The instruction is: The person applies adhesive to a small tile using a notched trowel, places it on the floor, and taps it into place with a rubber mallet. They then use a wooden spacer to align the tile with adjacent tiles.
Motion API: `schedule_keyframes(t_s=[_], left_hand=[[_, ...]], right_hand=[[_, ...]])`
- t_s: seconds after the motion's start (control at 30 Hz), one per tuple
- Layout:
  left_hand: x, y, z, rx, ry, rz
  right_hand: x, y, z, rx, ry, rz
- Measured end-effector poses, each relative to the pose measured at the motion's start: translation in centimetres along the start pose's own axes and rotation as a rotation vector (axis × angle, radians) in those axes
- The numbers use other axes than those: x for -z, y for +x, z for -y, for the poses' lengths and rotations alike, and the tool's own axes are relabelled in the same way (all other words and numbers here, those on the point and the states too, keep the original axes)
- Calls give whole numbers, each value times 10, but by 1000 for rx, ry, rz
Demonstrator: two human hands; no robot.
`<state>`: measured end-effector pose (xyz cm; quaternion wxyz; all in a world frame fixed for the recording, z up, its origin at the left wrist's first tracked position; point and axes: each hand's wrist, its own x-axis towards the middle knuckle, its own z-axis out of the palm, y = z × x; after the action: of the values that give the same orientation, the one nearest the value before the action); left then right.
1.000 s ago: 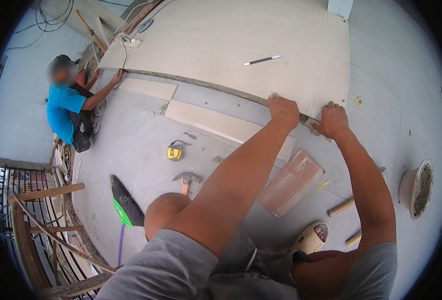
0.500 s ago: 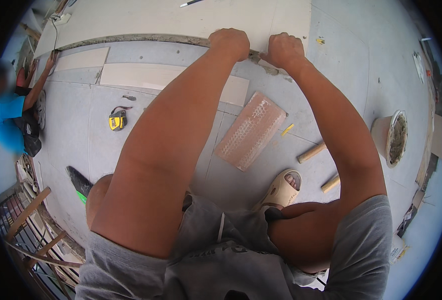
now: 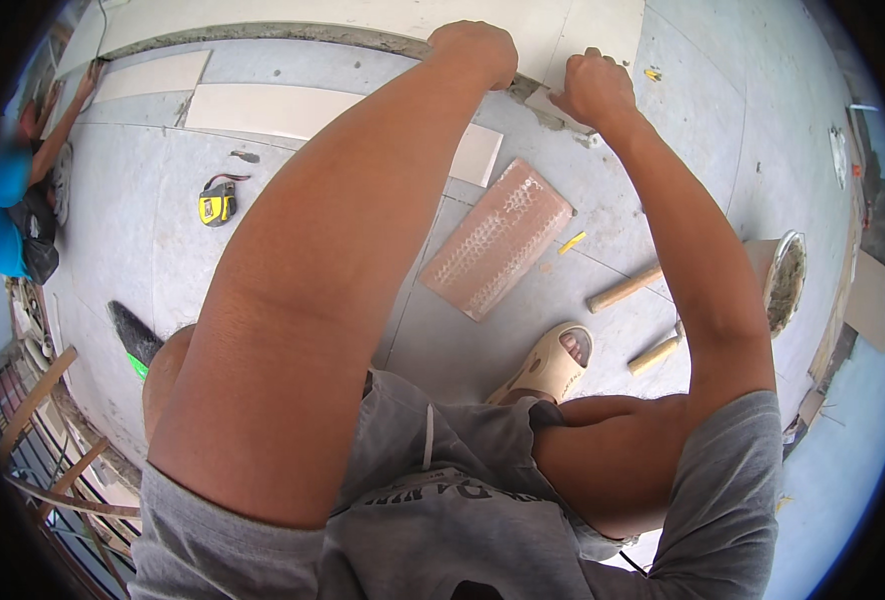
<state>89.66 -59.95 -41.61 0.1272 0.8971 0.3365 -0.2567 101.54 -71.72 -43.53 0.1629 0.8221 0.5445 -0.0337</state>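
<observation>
My left hand [image 3: 475,55] is closed in a fist at the front edge of a raised, cream-tiled ledge [image 3: 363,15], fingers turned away and hidden. Just right of it, across a tile joint, my right hand [image 3: 599,90] lies against the same edge with fingers curled and thumb toward the left. What either hand holds, if anything, cannot be made out. Under the edge between them, a small pale tile piece [image 3: 553,108] shows beside rough grey mortar. Below the hands a reddish-brown tile [image 3: 498,240] lies on the floor, its ridged face patched with white.
A yellow tape measure [image 3: 218,203] and long pale tile strips [image 3: 263,108] lie to the left. Two wooden handles [image 3: 625,288] and a yellow stick [image 3: 572,242] are near my sandal [image 3: 553,362]. At right stands a mortar bucket [image 3: 785,280]. Another person [image 3: 8,205] crouches far left.
The view has shifted slightly, and floor things sit a little lower left or higher in it. My right hand now appears farther from my left, both still at the ledge edge.
</observation>
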Motion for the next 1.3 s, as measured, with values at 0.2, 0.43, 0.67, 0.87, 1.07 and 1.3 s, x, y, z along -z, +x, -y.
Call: schedule_keyframes(t_s=[0.2, 0.43, 0.67, 0.87, 1.07, 1.3], left_hand=[[2, -2, 0, -32, -23, -37], [3, -2, -1, -13, -23, -20], [0, 3, -1, -33, 9, -48], [6, 7, -4, -34, 99, 18], [12, 6, -10, -35, 131, -12], [15, 22, -11, -71, 188, 24]], right_hand=[[-14, -7, -13, -86, 12, -19], [-12, -17, -21, -190, 53, 43], [-17, -26, -33, -277, 144, 73], [-20, -40, -59, -356, 119, 186], [-21, -102, -178, -413, 252, 222], [-14, -225, -330, -723, 245, -62]])
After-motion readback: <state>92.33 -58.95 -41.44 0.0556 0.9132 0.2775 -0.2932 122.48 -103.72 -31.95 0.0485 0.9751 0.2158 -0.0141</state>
